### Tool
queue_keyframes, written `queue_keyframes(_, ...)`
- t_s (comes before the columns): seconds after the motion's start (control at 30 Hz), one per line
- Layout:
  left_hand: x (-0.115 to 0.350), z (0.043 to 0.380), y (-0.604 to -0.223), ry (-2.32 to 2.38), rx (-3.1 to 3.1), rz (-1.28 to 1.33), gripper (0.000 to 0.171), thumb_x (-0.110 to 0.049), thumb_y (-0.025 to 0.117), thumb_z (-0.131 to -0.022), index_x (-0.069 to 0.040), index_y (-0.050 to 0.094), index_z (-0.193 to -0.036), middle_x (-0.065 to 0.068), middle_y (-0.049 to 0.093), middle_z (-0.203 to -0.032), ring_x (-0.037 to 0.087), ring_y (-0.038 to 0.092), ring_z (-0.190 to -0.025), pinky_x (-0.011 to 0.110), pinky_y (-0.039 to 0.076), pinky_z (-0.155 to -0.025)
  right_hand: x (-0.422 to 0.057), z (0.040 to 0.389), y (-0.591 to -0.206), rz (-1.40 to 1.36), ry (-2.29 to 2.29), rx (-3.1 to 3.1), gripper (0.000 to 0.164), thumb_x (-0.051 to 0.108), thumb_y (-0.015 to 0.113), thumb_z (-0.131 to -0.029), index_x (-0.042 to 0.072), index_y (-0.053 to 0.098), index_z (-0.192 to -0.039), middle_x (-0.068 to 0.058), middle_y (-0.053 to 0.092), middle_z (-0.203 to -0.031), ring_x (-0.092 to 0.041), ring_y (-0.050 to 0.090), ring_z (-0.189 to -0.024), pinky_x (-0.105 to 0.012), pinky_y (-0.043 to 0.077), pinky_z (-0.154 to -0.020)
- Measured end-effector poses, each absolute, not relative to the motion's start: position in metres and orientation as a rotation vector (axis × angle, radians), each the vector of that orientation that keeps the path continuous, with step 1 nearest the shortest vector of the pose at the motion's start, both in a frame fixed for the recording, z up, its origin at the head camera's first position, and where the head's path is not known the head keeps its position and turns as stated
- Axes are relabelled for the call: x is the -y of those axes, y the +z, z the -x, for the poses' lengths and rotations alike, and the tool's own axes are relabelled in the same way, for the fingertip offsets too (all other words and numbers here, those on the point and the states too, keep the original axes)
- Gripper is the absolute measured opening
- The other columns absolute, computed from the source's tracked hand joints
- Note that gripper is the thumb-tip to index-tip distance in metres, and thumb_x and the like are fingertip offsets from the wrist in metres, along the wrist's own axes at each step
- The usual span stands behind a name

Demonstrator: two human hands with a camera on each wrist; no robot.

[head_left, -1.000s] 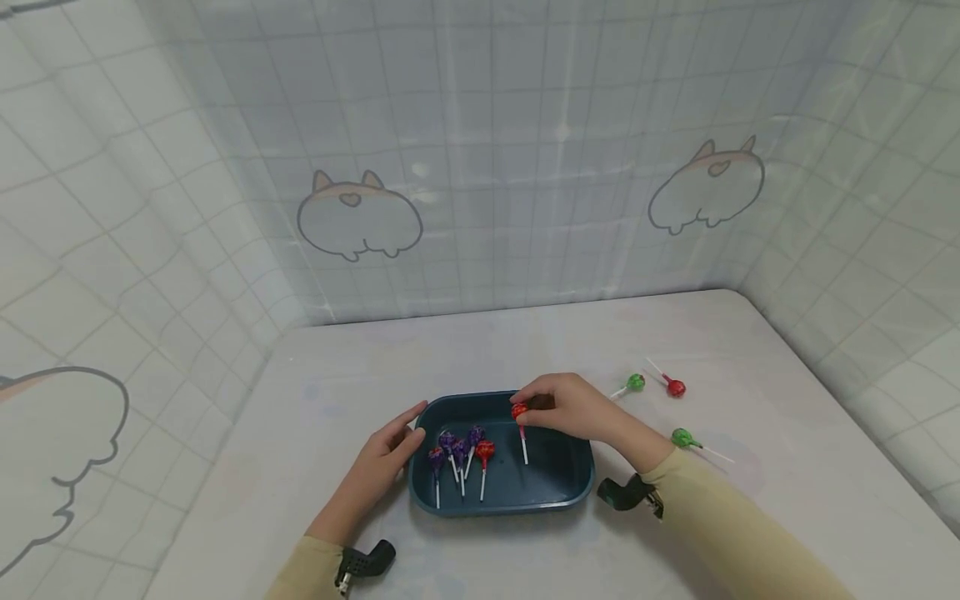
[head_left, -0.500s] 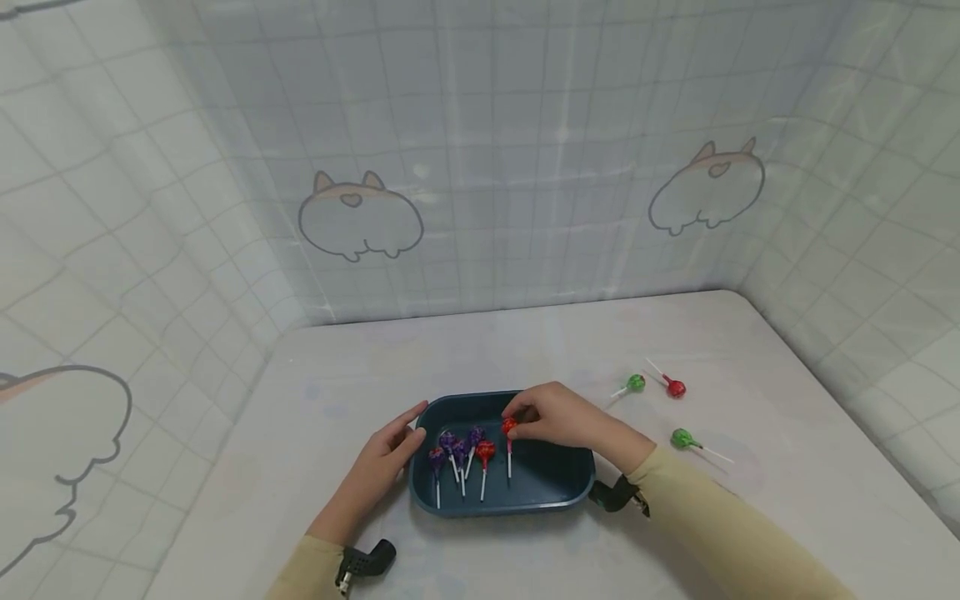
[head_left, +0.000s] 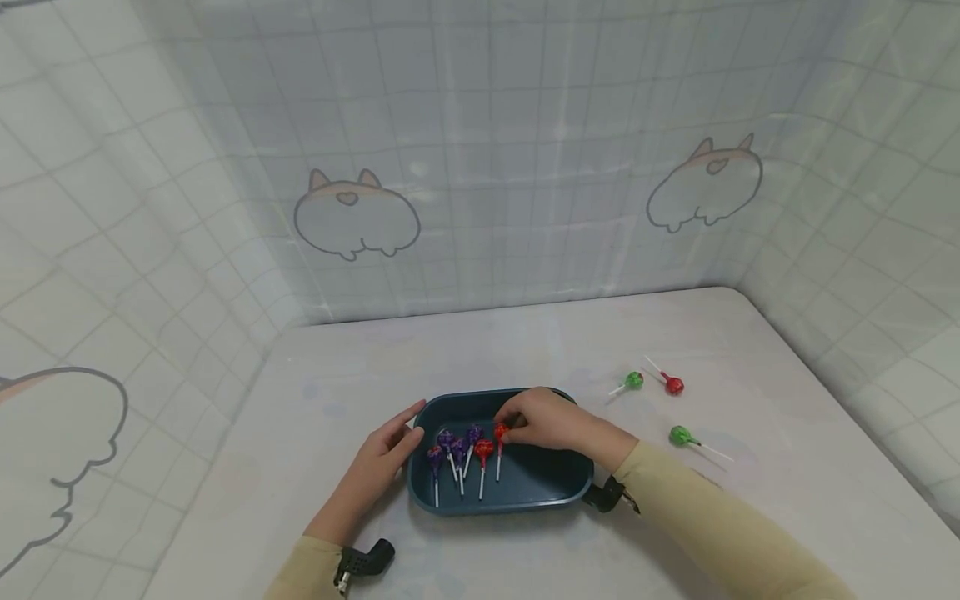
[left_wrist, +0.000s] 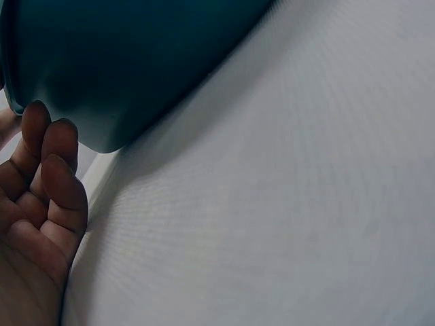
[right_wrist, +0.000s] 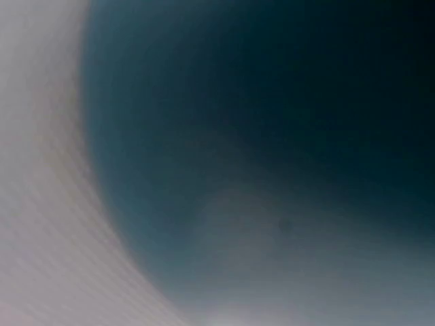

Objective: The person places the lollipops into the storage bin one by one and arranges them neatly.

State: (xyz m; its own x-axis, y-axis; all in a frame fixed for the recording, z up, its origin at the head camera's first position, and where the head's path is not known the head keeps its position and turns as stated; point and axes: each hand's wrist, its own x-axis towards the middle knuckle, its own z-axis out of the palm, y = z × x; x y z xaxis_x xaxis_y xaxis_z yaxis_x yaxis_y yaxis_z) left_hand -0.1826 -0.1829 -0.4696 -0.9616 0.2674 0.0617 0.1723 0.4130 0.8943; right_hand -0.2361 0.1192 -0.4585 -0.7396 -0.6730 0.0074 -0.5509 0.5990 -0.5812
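In the head view, the right hand (head_left: 542, 419) pinches the head of a red lollipop (head_left: 500, 432) inside the blue tray (head_left: 536, 485), beside another red lollipop (head_left: 484, 448) and four purple lollipops (head_left: 458, 450); the left hand (head_left: 384, 457) rests, fingers relaxed, against the tray's left end; in the left wrist view, its fingertips meet the tray's wall; the right wrist view shows blurred tray.
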Motion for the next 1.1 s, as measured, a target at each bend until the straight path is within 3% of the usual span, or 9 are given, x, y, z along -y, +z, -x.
queue_keyframes(0.2,0.1839,0.1832,-0.4719,1.611,-2.561,-0.394,0.048,-0.025,0.057,-0.103,-0.015,0.047,-0.149,0.008,0.055,-0.078,0.03,0.051,-0.064,0.03,0.044,-0.053,-0.1161,0.2369,-0.4593,1.047,-0.823,-2.609,0.021,0.021,0.076,-0.089,0.013,0.075,-0.109,0.003,0.071,-0.104,0.003,0.064,-0.079,-0.019,0.051,-0.069)
queue_keyframes(0.5,0.185,0.1838,-0.4749,1.606,-2.572,-0.414,0.051,-0.032,0.056,-0.102,-0.015,0.047,-0.149,0.007,0.056,-0.079,0.029,0.051,-0.064,0.03,0.044,-0.054,-0.1126,0.2365,-0.461,1.107,-0.738,-2.643,0.025,0.027,0.076,-0.089,0.013,0.075,-0.111,0.003,0.071,-0.106,0.002,0.064,-0.081,-0.021,0.051,-0.072)
queue_keyframes(0.8,0.1849,0.1844,-0.4745,1.609,-2.576,-0.447,0.05,-0.032,0.056,-0.102,-0.014,0.047,-0.148,0.006,0.056,-0.078,0.027,0.051,-0.062,0.03,0.045,-0.054,-0.1129,0.2358,-0.4615,1.058,-0.756,-2.642,0.041,0.03,0.078,-0.087,0.011,0.07,-0.123,0.001,0.07,-0.115,0.001,0.064,-0.083,-0.022,0.052,-0.073)
queue_keyframes(1.1,0.1843,0.1846,-0.4755,1.605,-2.577,-0.437,0.051,-0.031,0.056,-0.103,-0.013,0.046,-0.149,0.006,0.055,-0.077,0.027,0.052,-0.063,0.03,0.045,-0.054,-0.1146,0.235,-0.4612,1.037,-0.768,-2.643,0.043,0.03,0.079,-0.086,0.01,0.069,-0.124,0.0,0.069,-0.117,-0.001,0.064,-0.083,-0.023,0.052,-0.074)
